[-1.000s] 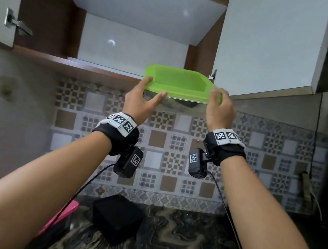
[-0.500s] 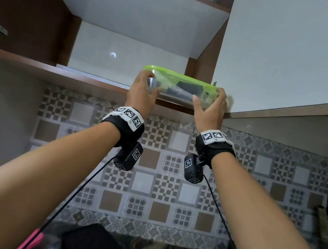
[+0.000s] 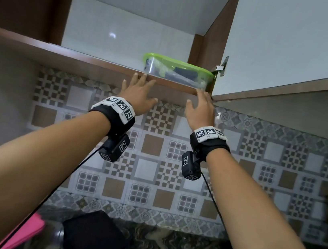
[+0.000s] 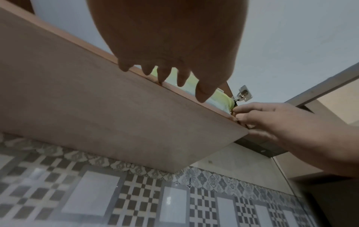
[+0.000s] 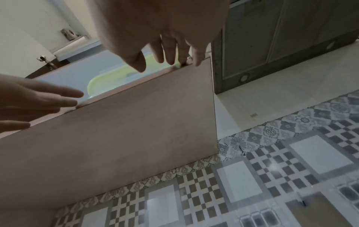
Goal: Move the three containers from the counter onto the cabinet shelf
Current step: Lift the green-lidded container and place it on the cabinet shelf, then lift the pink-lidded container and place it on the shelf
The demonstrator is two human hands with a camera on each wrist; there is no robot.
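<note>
Here both grips are empty: the left hand (image 3: 136,96) and the right hand (image 3: 199,110) hang with fingers straight and spread, fingertips at the front edge of the cabinet shelf (image 3: 63,55), holding nothing. Just above them the green-lidded container (image 3: 177,71) sits on the shelf at its right end, close to the front edge and near the door hinge (image 3: 221,67); dark contents show through its clear wall. The step in hand looks like the release of this first container. To finish it well, I would check that its base lies wholly on the shelf and, if it overhangs, nudge it back with flat fingers, keeping it off the hinge so the door can close. Down on the bench a black box (image 3: 94,239) and something pink (image 3: 25,231) near the front left edge appear to be the remaining two; room is left for them along the shelf's left part.
</note>
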